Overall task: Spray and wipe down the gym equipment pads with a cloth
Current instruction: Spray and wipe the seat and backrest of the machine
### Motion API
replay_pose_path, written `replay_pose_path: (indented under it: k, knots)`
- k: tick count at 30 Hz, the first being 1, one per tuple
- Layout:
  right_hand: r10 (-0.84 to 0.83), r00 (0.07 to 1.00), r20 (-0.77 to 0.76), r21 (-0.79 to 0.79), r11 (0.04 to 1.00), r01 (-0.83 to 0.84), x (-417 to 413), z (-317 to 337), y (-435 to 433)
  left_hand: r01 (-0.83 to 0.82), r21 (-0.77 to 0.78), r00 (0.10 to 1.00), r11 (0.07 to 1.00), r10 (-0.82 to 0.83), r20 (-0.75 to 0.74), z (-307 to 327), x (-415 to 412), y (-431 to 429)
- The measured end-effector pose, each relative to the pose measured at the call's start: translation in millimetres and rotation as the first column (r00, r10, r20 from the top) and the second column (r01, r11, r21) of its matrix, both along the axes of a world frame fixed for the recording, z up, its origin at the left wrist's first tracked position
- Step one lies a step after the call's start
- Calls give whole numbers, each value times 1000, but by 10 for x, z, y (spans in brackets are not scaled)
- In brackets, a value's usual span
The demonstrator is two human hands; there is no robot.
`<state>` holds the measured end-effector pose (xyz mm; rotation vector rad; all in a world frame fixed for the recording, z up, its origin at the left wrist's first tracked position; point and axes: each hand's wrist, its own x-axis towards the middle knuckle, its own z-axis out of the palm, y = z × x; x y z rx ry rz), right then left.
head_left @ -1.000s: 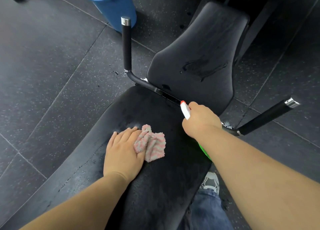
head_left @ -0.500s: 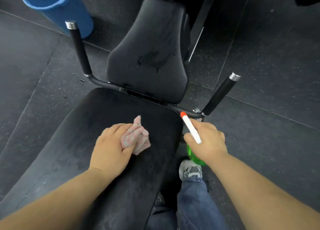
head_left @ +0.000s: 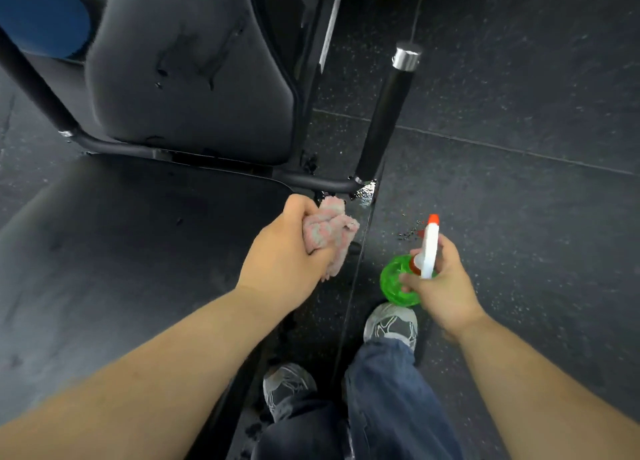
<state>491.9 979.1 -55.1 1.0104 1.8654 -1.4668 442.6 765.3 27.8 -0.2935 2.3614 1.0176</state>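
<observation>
A bunched pink cloth [head_left: 329, 234] is gripped by the left hand [head_left: 287, 255] at the seat pad [head_left: 138, 238] edge, while a green spray bottle [head_left: 401, 279] is held by the right hand [head_left: 440, 279] over the floor [head_left: 519, 200].

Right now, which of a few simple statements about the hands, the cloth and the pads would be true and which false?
1. The left hand grips a pink-and-grey cloth. True.
2. The right hand is empty. False: it holds a green spray bottle.
3. Wet streaks show on the back pad. True.
4. The cloth lies spread flat on the back pad. False: it is bunched in the left hand, by the corner of the seat pad.
</observation>
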Motion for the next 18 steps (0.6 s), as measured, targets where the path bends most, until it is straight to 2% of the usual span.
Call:
replay_pose_path:
  k: [2, 4, 7, 10, 13, 15, 17, 18]
  knots:
    - [-165, 985, 51, -151, 974, 171, -22, -156, 66, 57, -26, 997, 998, -58, -45, -90, -48, 110]
    - [-268, 956, 118, -228, 930, 289, -32, -287, 87, 118, -64, 990, 991, -122, -69, -197, -100, 232]
    - [-340, 925, 170, -210, 904, 372, -2, -487, 47, 146, -81, 987, 986, -151, -60, -291, -167, 317]
    - [-435, 889, 140, -135, 881, 453, -25, -653, 110, 175, -129, 981, 976, -183, -56, -381, -199, 389]
    - [-405, 904, 140, -35, 910, 413, -71, -725, 171, 178, -167, 978, 970, -193, -81, -420, -218, 414]
    - [-306, 934, 185, 47, 952, 303, -68, -673, 203, 144, -113, 985, 983, -154, -84, -392, -219, 433]
    - [-118, 975, 190, 272, 960, 63, -88, -488, 182, 63, -42, 992, 997, -67, -104, -332, -221, 410]
    - [-64, 988, 137, 408, 913, 2, -133, -358, 134, 0, -7, 994, 1000, -1, -109, -277, -230, 374]
